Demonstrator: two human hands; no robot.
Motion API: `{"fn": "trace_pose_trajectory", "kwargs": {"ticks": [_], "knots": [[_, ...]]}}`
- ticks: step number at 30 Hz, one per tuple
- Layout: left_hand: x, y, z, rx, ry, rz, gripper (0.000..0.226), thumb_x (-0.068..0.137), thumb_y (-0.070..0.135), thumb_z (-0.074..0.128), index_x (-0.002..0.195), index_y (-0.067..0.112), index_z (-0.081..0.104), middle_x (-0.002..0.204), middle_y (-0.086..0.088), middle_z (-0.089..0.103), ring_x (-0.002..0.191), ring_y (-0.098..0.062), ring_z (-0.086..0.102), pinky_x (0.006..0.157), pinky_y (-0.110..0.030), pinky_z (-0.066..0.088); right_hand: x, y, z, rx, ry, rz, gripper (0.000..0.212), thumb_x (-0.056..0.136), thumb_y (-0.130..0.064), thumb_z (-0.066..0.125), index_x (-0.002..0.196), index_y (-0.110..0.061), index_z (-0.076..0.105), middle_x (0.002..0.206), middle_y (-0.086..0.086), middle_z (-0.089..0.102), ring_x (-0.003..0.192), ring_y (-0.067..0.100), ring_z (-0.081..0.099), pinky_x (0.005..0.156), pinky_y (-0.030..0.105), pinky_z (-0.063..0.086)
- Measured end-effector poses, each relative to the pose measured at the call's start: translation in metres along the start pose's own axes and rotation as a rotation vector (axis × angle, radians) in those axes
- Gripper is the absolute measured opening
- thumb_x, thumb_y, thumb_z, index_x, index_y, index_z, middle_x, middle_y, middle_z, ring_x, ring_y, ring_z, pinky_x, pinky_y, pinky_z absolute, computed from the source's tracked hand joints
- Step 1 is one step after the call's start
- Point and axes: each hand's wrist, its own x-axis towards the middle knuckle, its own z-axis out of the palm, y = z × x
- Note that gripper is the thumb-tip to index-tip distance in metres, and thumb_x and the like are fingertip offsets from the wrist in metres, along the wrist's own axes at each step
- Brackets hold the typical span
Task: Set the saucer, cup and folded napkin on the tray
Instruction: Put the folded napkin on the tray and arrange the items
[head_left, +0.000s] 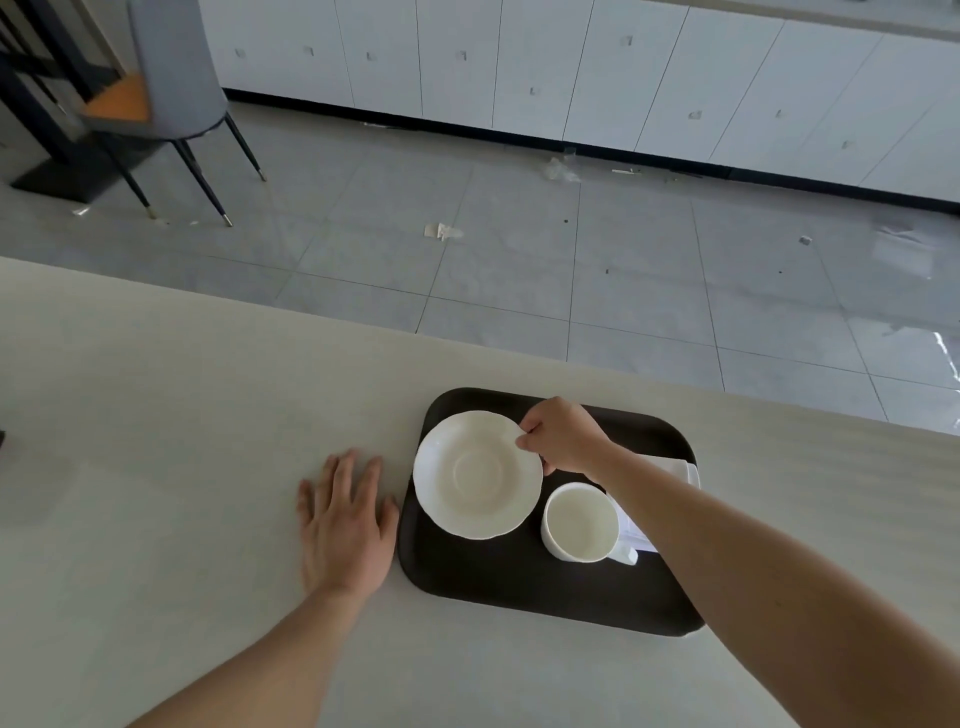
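A dark brown tray (524, 587) lies on the pale table. A white saucer (475, 475) sits over the tray's left part, its left rim reaching past the tray's edge; whether it rests flat or is lifted I cannot tell. My right hand (563, 436) pinches the saucer's right rim. Just right of the saucer stands an empty white cup (579, 522), handle to the lower right. A folded white napkin (675, 470) lies on the tray's right side, mostly hidden under my right forearm. My left hand (345, 525) rests flat on the table beside the tray, fingers spread.
The table's far edge (311, 312) runs diagonally behind the tray, with grey tiled floor beyond. A grey chair (176, 93) with thin legs stands at the far left. White cabinets (571, 67) line the back wall. Paper scraps (441, 231) lie on the floor.
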Motion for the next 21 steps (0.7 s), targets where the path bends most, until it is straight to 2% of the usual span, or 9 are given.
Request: {"fn": "trace_pose_trajectory", "kwargs": {"ticks": [3,7,16,21], "knots": [[-0.001,0.001,0.0,0.0,0.005,-0.003,0.055,0.087,0.04,0.035,0.135,0.019,0.051,0.147,-0.009,0.044,0.141,-0.028,0.032,0.116,-0.055,0.022,0.004,0.0,-0.002,0.016,0.022,0.017,0.013,0.092,-0.018,0.063,0.098,-0.013,0.073,0.077,0.008,0.077,0.058,0.016,0.074,0.059,0.025,0.054],[-0.001,0.001,-0.001,-0.005,-0.001,-0.011,0.053,0.088,0.037,0.04,0.136,0.02,0.051,0.149,-0.009,0.042,0.142,-0.027,0.031,0.117,-0.054,0.02,0.01,-0.003,-0.002,0.043,0.059,0.016,0.012,0.091,-0.018,0.063,0.097,-0.013,0.073,0.079,0.009,0.077,0.063,0.021,0.074,0.068,0.032,0.059],[0.0,0.001,-0.001,0.013,-0.023,-0.015,0.053,0.088,0.038,0.039,0.138,0.021,0.049,0.15,-0.007,0.041,0.142,-0.027,0.03,0.117,-0.053,0.019,0.013,-0.004,0.001,0.091,0.165,0.044,0.014,0.091,-0.021,0.066,0.099,-0.012,0.074,0.087,0.009,0.075,0.075,0.027,0.071,0.072,0.036,0.058],[0.0,0.0,0.0,0.023,-0.022,-0.011,0.053,0.088,0.039,0.039,0.137,0.022,0.049,0.149,-0.007,0.041,0.142,-0.027,0.031,0.117,-0.054,0.02,0.01,-0.002,0.0,0.17,0.166,0.09,0.016,0.094,-0.027,0.063,0.095,-0.013,0.072,0.083,0.01,0.076,0.066,0.025,0.074,0.074,0.04,0.062]]}}
